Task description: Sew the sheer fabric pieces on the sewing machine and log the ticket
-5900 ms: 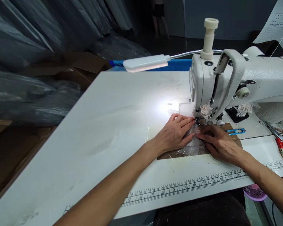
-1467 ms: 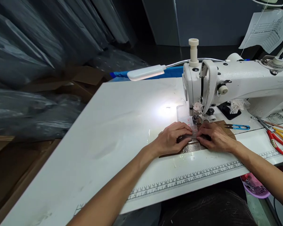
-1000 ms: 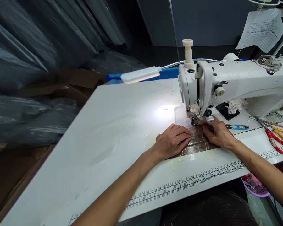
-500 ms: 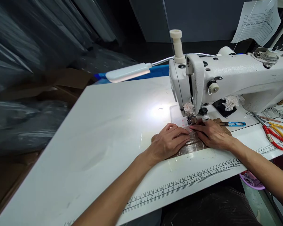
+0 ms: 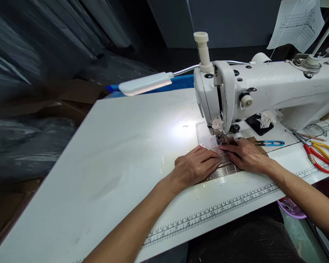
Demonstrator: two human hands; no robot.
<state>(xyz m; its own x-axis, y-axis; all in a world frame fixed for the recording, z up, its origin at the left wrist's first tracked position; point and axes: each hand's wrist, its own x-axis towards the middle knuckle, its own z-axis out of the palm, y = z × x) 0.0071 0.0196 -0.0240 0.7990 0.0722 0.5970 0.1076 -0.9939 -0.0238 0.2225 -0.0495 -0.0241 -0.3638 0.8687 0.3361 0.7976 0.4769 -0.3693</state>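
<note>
A sheer piece of fabric with pink dots (image 5: 204,139) lies by the needle and presser foot (image 5: 222,139) of the white sewing machine (image 5: 252,84). My left hand (image 5: 199,164) rests flat on a brown, partly shiny sheet (image 5: 224,171) in front of the foot, its fingertips at the fabric's near edge. From the other side my right hand (image 5: 245,155) reaches in, index finger and thumb stretched out with a gap between them, the index tip touching the fabric beside the foot. Part of the fabric is hidden beneath my fingers.
Blue thread snips (image 5: 272,143) lie right of my right hand, with red and yellow-handled scissors (image 5: 319,155) beyond. A lamp (image 5: 145,84) hangs over the white table (image 5: 120,146). A ruler strip (image 5: 214,215) runs along its front edge. Lace (image 5: 268,118) sits under the machine arm.
The whole view has shifted slightly, moving the scene a little to the left. Both hands keep almost the same place and pose at the fabric.
</note>
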